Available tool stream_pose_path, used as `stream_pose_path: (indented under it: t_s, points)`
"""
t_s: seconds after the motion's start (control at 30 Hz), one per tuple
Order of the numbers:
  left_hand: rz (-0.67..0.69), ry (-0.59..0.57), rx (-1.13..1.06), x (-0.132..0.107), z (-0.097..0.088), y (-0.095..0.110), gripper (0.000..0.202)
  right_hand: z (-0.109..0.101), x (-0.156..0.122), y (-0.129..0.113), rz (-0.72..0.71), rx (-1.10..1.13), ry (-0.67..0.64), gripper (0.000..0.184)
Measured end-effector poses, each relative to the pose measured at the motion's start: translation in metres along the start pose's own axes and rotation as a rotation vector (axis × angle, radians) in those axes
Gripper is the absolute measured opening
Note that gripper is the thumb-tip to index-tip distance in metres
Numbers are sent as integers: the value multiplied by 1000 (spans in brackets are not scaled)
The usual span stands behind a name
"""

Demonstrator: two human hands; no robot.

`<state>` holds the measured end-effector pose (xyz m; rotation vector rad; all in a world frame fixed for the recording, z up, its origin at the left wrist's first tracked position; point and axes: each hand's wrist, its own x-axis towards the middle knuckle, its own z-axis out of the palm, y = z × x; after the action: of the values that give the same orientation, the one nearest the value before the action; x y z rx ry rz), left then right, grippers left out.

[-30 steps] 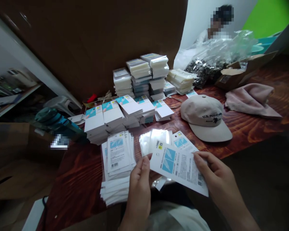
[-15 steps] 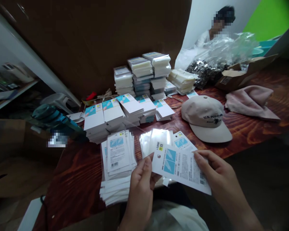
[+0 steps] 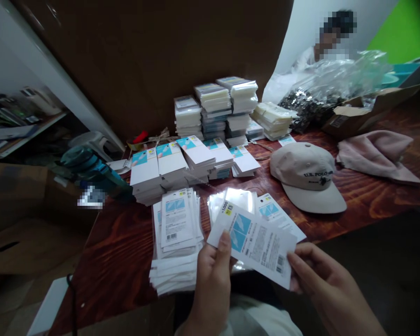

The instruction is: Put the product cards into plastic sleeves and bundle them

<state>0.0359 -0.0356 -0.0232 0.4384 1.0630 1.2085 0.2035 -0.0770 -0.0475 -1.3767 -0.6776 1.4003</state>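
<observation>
Down the short edge of the printed packaging card (image 3: 257,245), the right hand (image 3: 317,275) has been shifted, thumb and fingers pinched on it, while the left thumb has been brought further onto the face. The opposite end is clasped by the left hand (image 3: 213,273), its far fingers apparently curled beneath but largely hidden. Clear plastic sleeves (image 3: 240,198) are partly covered by the tilted card.

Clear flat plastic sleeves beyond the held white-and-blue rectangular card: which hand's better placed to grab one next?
Left, probably: the left hand is nearer the sleeves. The right hand, farther off, grips the card at its right end and could hold it alone.
</observation>
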Motion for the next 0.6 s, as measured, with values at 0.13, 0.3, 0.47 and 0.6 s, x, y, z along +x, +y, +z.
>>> stream_pose_path:
  t_s: [0.13,0.3,0.47,0.6]
  points:
    - [-13,-108,275,-8,1,-6,41,15,-3,-1,-32,22,29,21]
    - [147,-213,608,-16,-2,-20,44,32,-3,-6,-28,33,58,25]
    - [556,-326,1000,-9,-17,-25,34,35,-2,-10,-37,-19,-22,24]
    - [984,-403,1188,2,-31,-25,42,39,-1,-18,-93,-108,-104,26]
